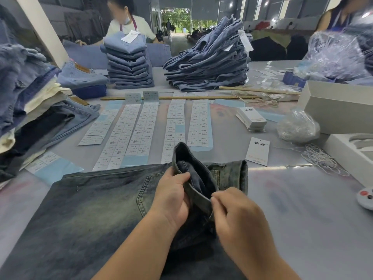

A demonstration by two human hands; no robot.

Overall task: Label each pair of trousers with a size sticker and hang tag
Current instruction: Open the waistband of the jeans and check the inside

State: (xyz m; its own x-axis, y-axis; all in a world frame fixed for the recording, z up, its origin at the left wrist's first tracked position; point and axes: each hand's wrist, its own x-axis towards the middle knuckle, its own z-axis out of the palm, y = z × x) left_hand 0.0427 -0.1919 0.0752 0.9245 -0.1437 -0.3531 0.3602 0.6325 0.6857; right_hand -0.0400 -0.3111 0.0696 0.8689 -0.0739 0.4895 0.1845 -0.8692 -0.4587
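While the dark washed trousers (96, 203) lie flat on the near edge of the bench (302, 209), both hands work at the waistband (193, 170), which is folded up and open. The left hand (171, 197) grips the band from the left, thumb over its rim; the right hand (238, 215) pinches the band's near edge with curled fingers — what lies between the fingertips is too blurred to tell.

Beyond the trousers lie five long strips of size stickers (131, 134) side by side, with shorter pieces at the left. One hang tag (258, 151) lies alone to the right of them, and one stack of hang tags (251, 119) sits farther back. A tangle of white string (323, 158) lies just beside a white box (341, 107).

Two piles of folded jeans stand at the far side — a neat pile (129, 63) and a leaning pile (212, 63). A third heap of mixed garments (30, 98) crowds the left edge. Bare bench shows to the right of the trousers.
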